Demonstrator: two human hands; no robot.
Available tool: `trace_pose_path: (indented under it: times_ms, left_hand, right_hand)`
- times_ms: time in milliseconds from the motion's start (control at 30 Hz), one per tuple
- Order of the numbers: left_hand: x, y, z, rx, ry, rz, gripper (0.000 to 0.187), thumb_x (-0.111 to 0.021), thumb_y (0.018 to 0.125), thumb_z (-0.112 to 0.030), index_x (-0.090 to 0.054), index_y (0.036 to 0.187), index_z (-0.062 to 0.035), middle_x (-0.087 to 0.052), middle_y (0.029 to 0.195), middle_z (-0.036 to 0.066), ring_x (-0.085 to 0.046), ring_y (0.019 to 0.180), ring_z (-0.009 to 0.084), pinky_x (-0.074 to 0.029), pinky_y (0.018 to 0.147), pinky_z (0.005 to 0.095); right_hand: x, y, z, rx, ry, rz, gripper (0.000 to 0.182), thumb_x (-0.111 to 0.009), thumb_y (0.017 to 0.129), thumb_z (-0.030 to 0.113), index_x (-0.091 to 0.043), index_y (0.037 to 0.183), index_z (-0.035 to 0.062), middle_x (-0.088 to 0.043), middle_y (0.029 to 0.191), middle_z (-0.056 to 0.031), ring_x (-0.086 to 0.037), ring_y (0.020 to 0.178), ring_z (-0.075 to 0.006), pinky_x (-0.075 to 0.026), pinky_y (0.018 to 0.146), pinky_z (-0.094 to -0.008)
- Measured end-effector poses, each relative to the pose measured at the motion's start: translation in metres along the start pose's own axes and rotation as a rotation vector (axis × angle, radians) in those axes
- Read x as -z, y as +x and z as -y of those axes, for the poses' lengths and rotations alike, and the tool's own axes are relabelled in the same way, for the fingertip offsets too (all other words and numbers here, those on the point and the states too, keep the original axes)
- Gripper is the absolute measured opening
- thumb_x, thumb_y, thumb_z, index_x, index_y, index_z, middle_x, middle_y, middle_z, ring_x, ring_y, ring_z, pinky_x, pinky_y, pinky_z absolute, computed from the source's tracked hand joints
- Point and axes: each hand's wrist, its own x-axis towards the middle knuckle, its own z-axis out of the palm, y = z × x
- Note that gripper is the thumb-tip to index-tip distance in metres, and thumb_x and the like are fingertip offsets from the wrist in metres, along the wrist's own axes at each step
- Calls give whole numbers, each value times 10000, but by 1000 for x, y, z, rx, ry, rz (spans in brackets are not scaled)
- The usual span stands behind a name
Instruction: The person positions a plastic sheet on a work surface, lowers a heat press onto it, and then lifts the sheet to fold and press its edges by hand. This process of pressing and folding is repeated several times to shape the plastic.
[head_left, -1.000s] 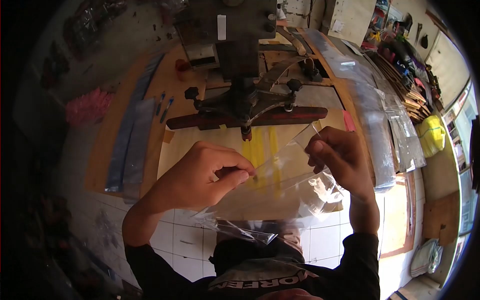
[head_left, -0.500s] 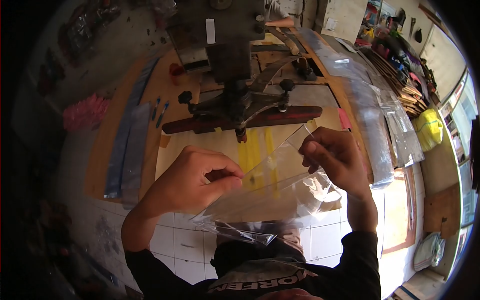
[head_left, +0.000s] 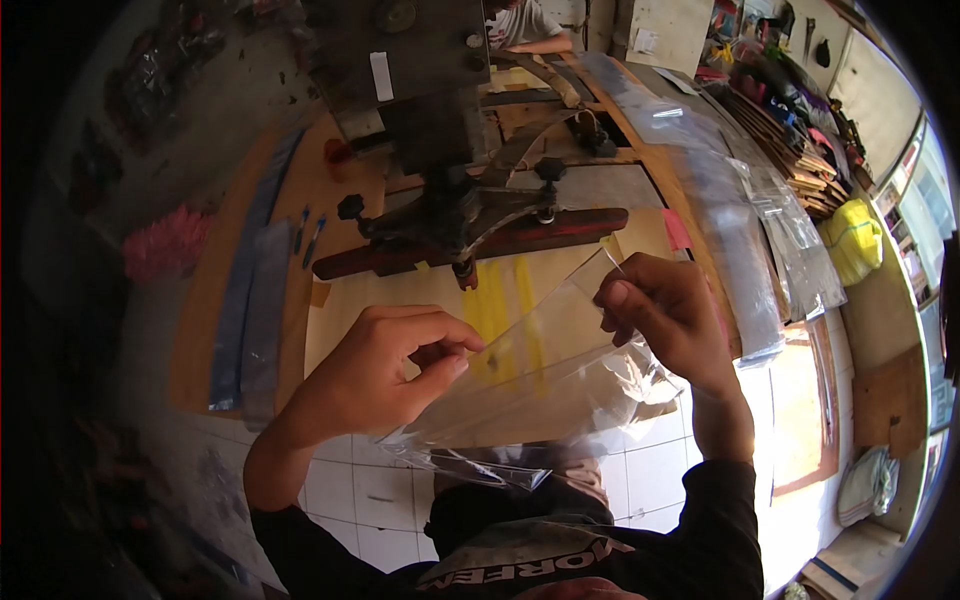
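A clear plastic sheet (head_left: 530, 385) hangs in front of me over the worktable, its folds and lower edge drooping toward my lap. My right hand (head_left: 665, 315) pinches it near its upper right corner, fingers curled in. At the sheet's left edge is my left hand (head_left: 395, 365), thumb and index fingertip slightly apart; whether they touch the film is hard to see. Just beyond both hands stands a dark press machine (head_left: 440, 120) with a long reddish-brown bar (head_left: 500, 240) above the table. Yellow tape strips (head_left: 490, 310) on the board show partly through the plastic.
Bluish plastic strips (head_left: 262, 320) and two blue pens (head_left: 313, 243) lie on the table's left. More clear plastic sheets (head_left: 725, 220) cover the right side. A pink bundle (head_left: 168, 243) is at far left, a yellow sack (head_left: 852, 243) at right. Another person (head_left: 525, 28) sits behind the machine.
My left thumb and index finger have parted a little at the sheet's edge. My right hand keeps its pinch. The view has shifted slightly, showing more of the person behind.
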Motion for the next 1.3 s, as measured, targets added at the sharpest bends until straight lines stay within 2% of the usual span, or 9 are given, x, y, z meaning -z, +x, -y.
trace_pose_path:
  times_ms: [400, 433, 500, 567, 733, 933, 1033, 1133, 1300]
  left_hand:
    - [3, -4, -6, -14, 41, -8, 140, -666, 758, 32, -657, 896, 51, -673, 795, 130, -663, 680, 157, -521, 626, 243]
    - [4, -1, -3, -19, 59, -37, 148, -656, 771, 37, -662, 918, 50, -679, 810, 131, -664, 685, 154, -521, 628, 243]
    - [6, 3, 2, -10, 75, -85, 157, -645, 783, 41, -667, 939, 48, -685, 825, 132, -664, 691, 152, -520, 630, 243]
    - [6, 8, 4, -13, -1, -177, 179, -622, 806, 50, -671, 978, 42, -687, 817, 122, -662, 703, 142, -519, 637, 244]
    - [16, 4, 10, 20, -17, -192, 209, -650, 788, 35, -670, 996, 34, -677, 796, 105, -652, 719, 133, -524, 654, 249]
    - [26, -3, 22, -75, -33, -198, 275, -686, 742, 31, -665, 1016, 13, -668, 825, 99, -650, 752, 149, -527, 698, 262]
    - [34, -8, 27, -156, 96, -240, 296, -693, 728, 36, -659, 1020, 2, -661, 868, 101, -644, 815, 157, -521, 759, 271]
    - [35, -12, 31, -128, 22, -282, 279, -701, 741, 23, -655, 1016, 2, -656, 897, 94, -633, 866, 150, -513, 802, 276]
    - [25, -12, 39, -20, -153, -399, 177, -689, 811, -25, -655, 973, 36, -664, 854, 68, -632, 801, 118, -519, 766, 250]
  right_hand:
    - [25, 0, -9, 78, 84, -224, 299, -563, 931, 246, -603, 809, -24, -585, 600, -53, -544, 506, -93, -412, 488, -222]
    - [27, 2, -11, 96, 69, -236, 308, -563, 932, 257, -603, 808, -22, -582, 596, -48, -537, 499, -90, -400, 483, -221]
    - [32, 7, -11, 47, 89, -194, 288, -570, 932, 233, -620, 845, -38, -592, 644, -59, -571, 570, -102, -452, 518, -227]
    - [33, 14, -17, 86, 64, -259, 299, -568, 929, 247, -620, 856, -38, -588, 641, -61, -559, 557, -109, -446, 515, -233]
    - [37, 19, -22, 100, 51, -371, 300, -538, 937, 254, -600, 798, -4, -555, 616, -37, -509, 527, -90, -401, 503, -224]
    - [50, 18, -25, 122, 85, -459, 268, -538, 947, 239, -596, 782, 36, -542, 603, -15, -477, 506, -78, -372, 494, -222]
    - [63, 18, -28, 164, 171, -518, 238, -535, 957, 225, -588, 812, 44, -508, 574, 0, -449, 485, -72, -366, 480, -223]
    - [70, 15, -25, 179, 193, -530, 213, -526, 960, 212, -578, 834, 48, -516, 583, 2, -454, 480, -67, -368, 466, -216]
    - [73, 13, -23, 199, 185, -556, 196, -522, 960, 207, -585, 871, 45, -522, 592, 6, -457, 466, -63, -375, 449, -211]
